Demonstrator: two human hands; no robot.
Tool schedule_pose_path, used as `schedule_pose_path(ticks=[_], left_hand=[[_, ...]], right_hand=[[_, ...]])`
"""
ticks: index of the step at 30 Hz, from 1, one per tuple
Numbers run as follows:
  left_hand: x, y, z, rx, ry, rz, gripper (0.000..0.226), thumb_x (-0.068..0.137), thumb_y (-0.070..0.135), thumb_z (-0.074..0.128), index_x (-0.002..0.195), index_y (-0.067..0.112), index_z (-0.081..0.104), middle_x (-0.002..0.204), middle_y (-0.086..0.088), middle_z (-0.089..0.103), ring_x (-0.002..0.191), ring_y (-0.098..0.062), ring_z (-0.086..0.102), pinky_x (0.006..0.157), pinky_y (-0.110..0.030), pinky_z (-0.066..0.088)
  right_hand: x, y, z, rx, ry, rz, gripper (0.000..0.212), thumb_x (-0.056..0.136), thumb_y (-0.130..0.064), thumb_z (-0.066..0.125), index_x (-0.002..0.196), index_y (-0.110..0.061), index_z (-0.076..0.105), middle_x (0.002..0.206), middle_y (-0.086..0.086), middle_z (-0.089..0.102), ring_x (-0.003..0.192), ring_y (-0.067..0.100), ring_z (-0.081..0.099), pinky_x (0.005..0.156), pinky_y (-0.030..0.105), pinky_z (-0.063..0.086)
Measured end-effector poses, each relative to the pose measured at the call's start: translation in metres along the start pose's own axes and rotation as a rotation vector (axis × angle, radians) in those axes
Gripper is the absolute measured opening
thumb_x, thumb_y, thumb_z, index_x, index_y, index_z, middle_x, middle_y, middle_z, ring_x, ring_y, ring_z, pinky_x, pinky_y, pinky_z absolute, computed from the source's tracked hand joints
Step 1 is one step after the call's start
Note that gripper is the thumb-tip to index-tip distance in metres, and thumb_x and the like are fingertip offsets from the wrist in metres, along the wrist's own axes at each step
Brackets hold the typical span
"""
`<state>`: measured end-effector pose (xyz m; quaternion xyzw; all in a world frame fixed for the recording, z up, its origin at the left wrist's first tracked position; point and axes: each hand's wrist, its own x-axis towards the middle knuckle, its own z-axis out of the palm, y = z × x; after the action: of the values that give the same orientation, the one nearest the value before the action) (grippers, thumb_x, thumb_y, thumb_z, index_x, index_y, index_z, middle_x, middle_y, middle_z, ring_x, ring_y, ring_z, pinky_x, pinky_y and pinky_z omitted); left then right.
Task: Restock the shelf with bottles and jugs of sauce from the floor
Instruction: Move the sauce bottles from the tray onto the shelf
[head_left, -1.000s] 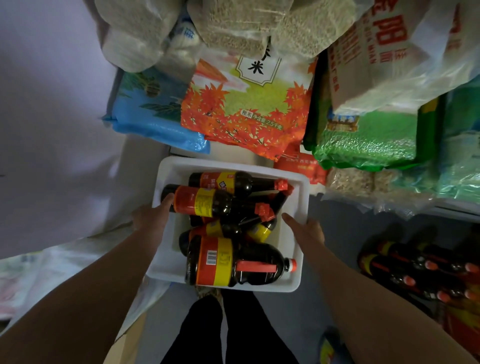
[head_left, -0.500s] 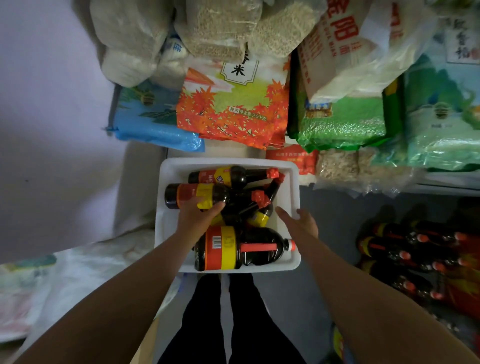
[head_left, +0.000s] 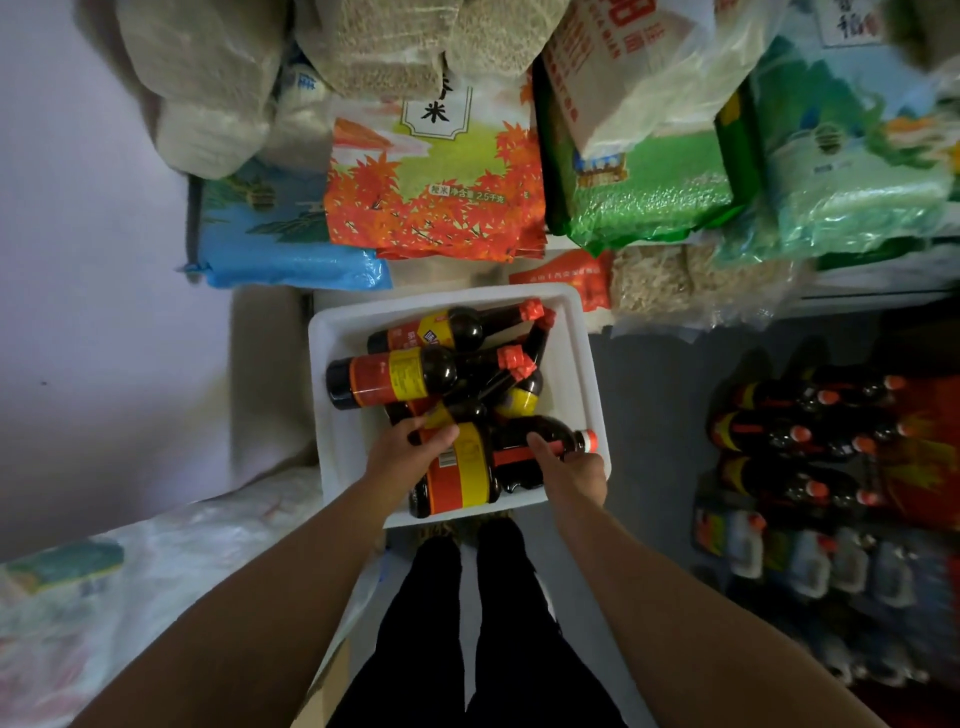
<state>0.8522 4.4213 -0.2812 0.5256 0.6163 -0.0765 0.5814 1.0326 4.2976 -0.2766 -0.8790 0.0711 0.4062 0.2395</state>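
A white plastic tub (head_left: 582, 364) on the floor holds several dark sauce bottles lying on their sides. Nearest me lies a big jug (head_left: 467, 475) with a red and yellow label and a red handle. My left hand (head_left: 410, 447) grips the jug's body at the label end. My right hand (head_left: 569, 465) curls round its neck and handle, just below the cap. Behind it lie smaller bottles (head_left: 400, 376) with red caps.
Bags of rice and grain (head_left: 436, 192) are piled behind the tub. On the right, a low shelf holds rows of dark sauce jugs (head_left: 795, 436) and pale jugs (head_left: 810, 564). White sacks (head_left: 104, 597) lie at the left. My legs stand just before the tub.
My left hand came off the tub's left rim, passed over the upper bottle and settled on the big jug. My right hand went from the tub's right rim to the jug's neck.
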Motion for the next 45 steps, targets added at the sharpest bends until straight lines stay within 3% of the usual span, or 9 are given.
schedule_pose_path(ticks=[3,6,9,20,25,29,37,41,45], left_hand=[[0.003,-0.002,-0.002,0.008,-0.025,-0.003,0.070,0.086,0.061,0.065,0.142,0.023,0.049,0.143,-0.005,0.052,0.130,-0.027,0.050,0.098,-0.036,0.038],[0.006,-0.003,0.002,-0.054,-0.058,-0.028,0.074,0.084,0.062,0.066,0.144,0.023,0.047,0.142,-0.004,0.052,0.125,-0.025,0.053,0.099,-0.037,0.042],[0.006,-0.004,0.004,-0.083,-0.069,-0.040,0.074,0.083,0.065,0.066,0.141,0.023,0.049,0.136,-0.002,0.055,0.114,-0.019,0.055,0.091,-0.033,0.043],[0.003,-0.002,-0.006,-0.115,-0.135,-0.076,0.081,0.077,0.075,0.062,0.138,0.022,0.050,0.131,-0.003,0.056,0.121,-0.026,0.056,0.103,-0.045,0.045],[0.000,0.000,-0.010,-0.157,-0.150,-0.073,0.110,0.054,0.096,0.056,0.134,0.021,0.055,0.125,-0.003,0.062,0.113,-0.024,0.060,0.089,-0.038,0.046],[-0.007,0.004,-0.014,-0.237,-0.140,-0.070,0.076,0.076,0.076,0.060,0.124,0.017,0.061,0.110,0.001,0.065,0.095,-0.012,0.062,0.070,-0.026,0.043],[-0.032,-0.002,-0.019,-0.230,-0.179,-0.019,0.051,0.093,0.055,0.057,0.125,0.015,0.060,0.112,-0.005,0.065,0.096,-0.017,0.060,0.084,-0.029,0.042],[-0.047,-0.001,-0.015,-0.309,-0.217,-0.019,0.065,0.087,0.062,0.062,0.134,0.017,0.056,0.129,-0.008,0.062,0.117,-0.025,0.058,0.097,-0.036,0.042],[-0.070,0.011,-0.013,-0.545,-0.328,0.027,0.113,0.046,0.082,0.078,0.140,0.027,0.048,0.138,-0.008,0.061,0.127,-0.030,0.055,0.112,-0.051,0.036]], right_hand=[[-0.007,0.006,0.009,0.081,-0.034,0.104,0.054,0.076,-0.059,0.080,0.090,-0.010,0.067,0.082,0.006,0.071,0.075,0.019,0.067,0.064,0.030,0.055],[-0.011,0.006,0.012,0.171,-0.059,0.207,0.048,0.077,-0.055,0.082,0.077,-0.009,0.070,0.077,0.009,0.074,0.073,0.023,0.072,0.080,0.042,0.063],[-0.016,0.002,0.013,0.267,-0.066,0.250,0.041,0.078,-0.046,0.085,0.077,-0.007,0.071,0.073,0.010,0.075,0.065,0.022,0.072,0.077,0.040,0.064],[-0.036,-0.010,0.040,0.494,-0.110,0.282,0.031,0.088,-0.044,0.076,0.085,-0.014,0.068,0.091,0.007,0.073,0.089,0.025,0.071,0.085,0.038,0.057],[-0.043,-0.020,0.042,0.561,-0.072,0.302,0.034,0.089,-0.045,0.075,0.083,-0.013,0.066,0.087,0.007,0.071,0.085,0.025,0.070,0.084,0.040,0.057],[-0.047,-0.024,0.041,0.570,-0.012,0.292,0.029,0.102,-0.035,0.060,0.081,-0.015,0.066,0.079,0.003,0.068,0.076,0.021,0.065,0.077,0.037,0.054],[-0.079,-0.053,0.037,0.489,-0.060,-0.036,0.017,0.104,-0.026,0.056,0.093,-0.014,0.061,0.071,0.002,0.064,0.066,0.016,0.058,0.065,0.031,0.048],[-0.087,-0.066,0.017,0.365,-0.157,-0.233,0.020,0.101,-0.024,0.060,0.084,-0.015,0.062,0.067,0.000,0.062,0.063,0.015,0.058,0.068,0.037,0.051],[-0.100,-0.076,-0.018,0.330,-0.293,-0.381,0.019,0.100,-0.021,0.061,0.084,-0.012,0.061,0.066,0.002,0.062,0.059,0.014,0.058,0.059,0.026,0.050]])
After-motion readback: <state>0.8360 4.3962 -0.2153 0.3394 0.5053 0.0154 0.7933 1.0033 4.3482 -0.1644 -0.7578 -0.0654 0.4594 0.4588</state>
